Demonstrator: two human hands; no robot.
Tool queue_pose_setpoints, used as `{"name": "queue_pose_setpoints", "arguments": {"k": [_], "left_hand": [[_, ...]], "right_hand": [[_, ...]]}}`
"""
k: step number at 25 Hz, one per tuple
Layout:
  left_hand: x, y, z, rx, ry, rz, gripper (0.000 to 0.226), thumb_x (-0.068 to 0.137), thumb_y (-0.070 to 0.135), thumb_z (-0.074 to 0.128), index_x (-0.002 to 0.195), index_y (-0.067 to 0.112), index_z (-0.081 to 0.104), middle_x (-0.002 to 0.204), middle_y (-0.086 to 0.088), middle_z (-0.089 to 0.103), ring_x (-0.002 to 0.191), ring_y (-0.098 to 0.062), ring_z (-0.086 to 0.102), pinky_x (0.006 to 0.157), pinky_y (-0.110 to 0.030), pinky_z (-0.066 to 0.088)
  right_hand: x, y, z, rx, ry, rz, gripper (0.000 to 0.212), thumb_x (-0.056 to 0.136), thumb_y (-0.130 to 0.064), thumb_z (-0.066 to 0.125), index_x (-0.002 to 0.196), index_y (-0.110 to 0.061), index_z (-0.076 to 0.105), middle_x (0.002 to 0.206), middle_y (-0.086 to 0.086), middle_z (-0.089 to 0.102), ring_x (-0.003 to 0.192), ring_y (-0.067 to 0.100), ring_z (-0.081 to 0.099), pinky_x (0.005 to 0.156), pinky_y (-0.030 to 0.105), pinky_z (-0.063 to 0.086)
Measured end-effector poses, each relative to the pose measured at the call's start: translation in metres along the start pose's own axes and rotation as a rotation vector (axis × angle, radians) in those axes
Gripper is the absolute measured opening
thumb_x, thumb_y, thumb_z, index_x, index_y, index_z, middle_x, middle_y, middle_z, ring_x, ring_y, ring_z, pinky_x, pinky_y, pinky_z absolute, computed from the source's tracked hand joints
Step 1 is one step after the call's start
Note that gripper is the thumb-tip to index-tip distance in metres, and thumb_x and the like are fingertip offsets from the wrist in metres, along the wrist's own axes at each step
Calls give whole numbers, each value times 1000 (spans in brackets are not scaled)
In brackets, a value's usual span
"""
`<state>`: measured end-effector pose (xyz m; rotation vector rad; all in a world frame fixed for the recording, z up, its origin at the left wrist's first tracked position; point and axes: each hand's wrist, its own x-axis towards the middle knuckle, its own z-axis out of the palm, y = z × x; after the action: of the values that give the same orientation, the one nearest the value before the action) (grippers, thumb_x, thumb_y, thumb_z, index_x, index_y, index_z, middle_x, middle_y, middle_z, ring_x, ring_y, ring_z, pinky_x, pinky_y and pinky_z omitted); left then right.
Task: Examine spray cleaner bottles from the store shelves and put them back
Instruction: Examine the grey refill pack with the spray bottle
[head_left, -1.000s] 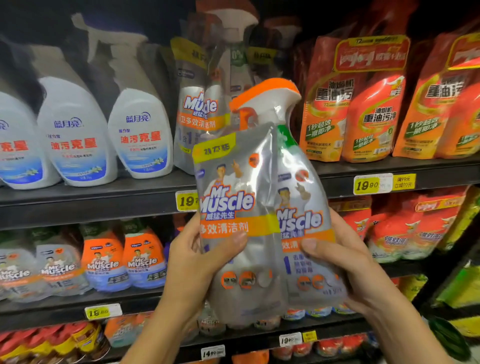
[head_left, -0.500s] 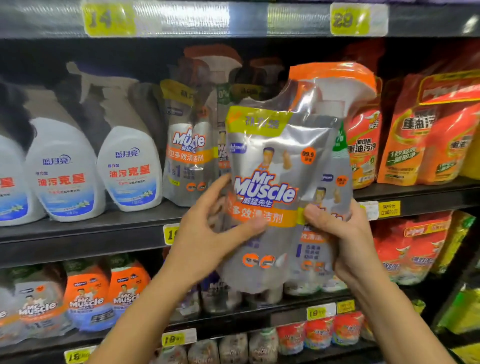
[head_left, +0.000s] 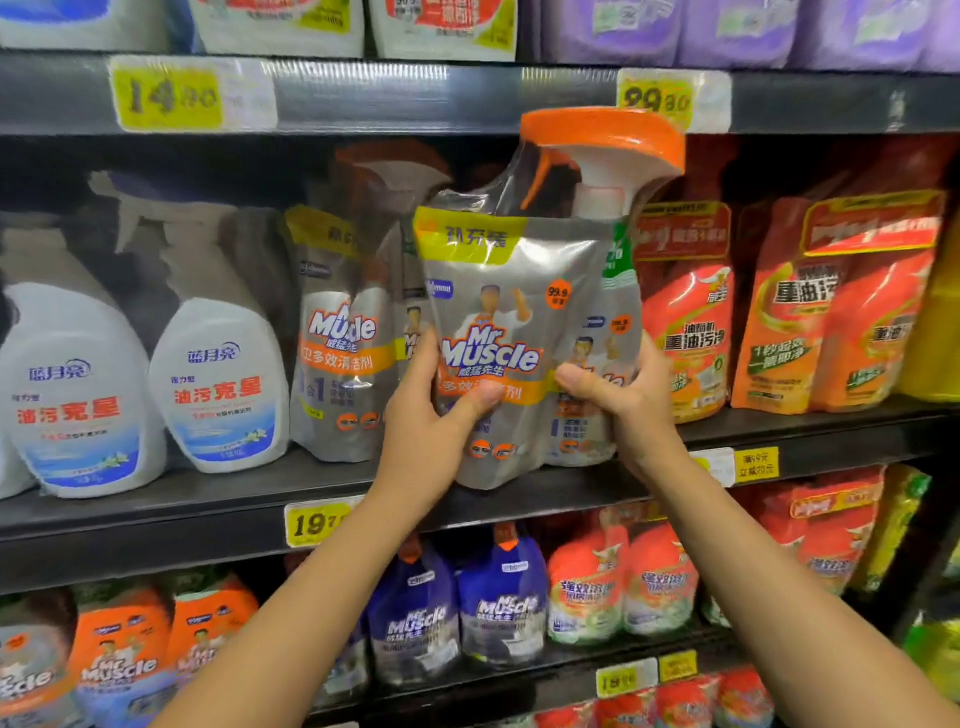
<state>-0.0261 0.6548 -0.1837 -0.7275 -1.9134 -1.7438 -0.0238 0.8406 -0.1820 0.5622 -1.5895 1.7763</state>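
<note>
A silver Mr Muscle pack (head_left: 511, 317), a spray bottle with an orange trigger head bundled with a refill pouch, is upright at the middle shelf (head_left: 208, 499), its bottom at the shelf's front edge. My left hand (head_left: 431, 421) grips the pouch's lower left side, thumb across the front label. My right hand (head_left: 618, 389) grips the lower right, around the bottle. A matching Mr Muscle pack (head_left: 343, 353) stands on the shelf just to the left.
White spray bottles (head_left: 218, 384) with blue labels stand at the left of the same shelf, red-orange refill pouches (head_left: 685, 322) at the right. The upper shelf edge (head_left: 441, 93) with yellow price tags runs close above the orange trigger. More bottles fill the lower shelf.
Both hands have lifted the pack up and forward to the middle shelf, and the view has tilted up so the upper shelf edge now shows.
</note>
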Motion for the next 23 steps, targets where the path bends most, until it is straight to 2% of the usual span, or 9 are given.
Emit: {"name": "queue_pose_setpoints", "arguments": {"k": [3,5,8,10,13,15,18,20,23], "left_hand": [[-2,-4,2,12,32,-3,50,82,15,72,129,13,53,111,7,68,100,-3,64,90,-21,48],[-3,0,1,34,32,0,47,83,14,71,127,16,55,107,12,69,97,0,64,87,-19,48],[-12,10,1,1,12,21,42,81,21,73,120,28,58,102,19,71,96,3,65,83,-15,50],[-20,17,-2,-56,-10,22,47,76,27,74,121,28,59,105,20,71,98,2,66,80,-12,49],[-37,24,-12,-141,-114,-29,45,71,37,72,116,39,65,108,14,72,100,-3,67,76,-13,52],[-44,26,-13,-177,-163,-90,41,69,35,75,109,44,68,105,12,74,97,-5,69,73,-12,52],[-33,27,-8,-140,-94,-101,35,73,28,73,108,31,70,102,12,74,95,-4,69,74,-15,53],[-16,29,-5,-66,-41,-102,37,78,31,73,114,28,65,103,13,73,97,-4,68,81,-22,53],[5,27,3,53,-14,-95,52,73,38,76,121,30,57,106,16,70,96,2,65,85,-25,52]], "right_hand": [[4,5,-4,-26,-51,3,45,62,-28,79,103,-22,61,91,-12,75,84,6,70,71,20,53],[6,2,-6,-32,-97,12,46,64,-28,78,106,-22,60,95,-11,75,88,8,70,73,20,53],[0,-7,-6,11,-122,16,47,66,-24,76,109,-22,60,99,-8,75,92,11,71,74,21,54],[-11,-14,-8,50,-124,26,42,66,-23,76,106,-26,64,99,-6,75,91,13,72,73,22,55],[-34,-23,-14,98,-155,153,39,65,-27,79,102,-23,70,100,8,75,92,28,72,74,34,57],[-42,-27,-16,106,-198,235,39,65,-27,80,101,-18,71,100,13,74,91,33,71,74,39,58],[-28,-34,-14,110,-192,287,29,67,-18,79,96,-19,73,97,13,75,86,30,73,68,33,57],[-8,-35,-10,90,-175,286,24,70,-17,76,93,-20,73,96,10,75,84,26,73,66,30,57],[17,-27,-3,-30,-143,207,37,68,-22,77,103,-16,64,97,5,75,87,20,73,69,31,57]]}}
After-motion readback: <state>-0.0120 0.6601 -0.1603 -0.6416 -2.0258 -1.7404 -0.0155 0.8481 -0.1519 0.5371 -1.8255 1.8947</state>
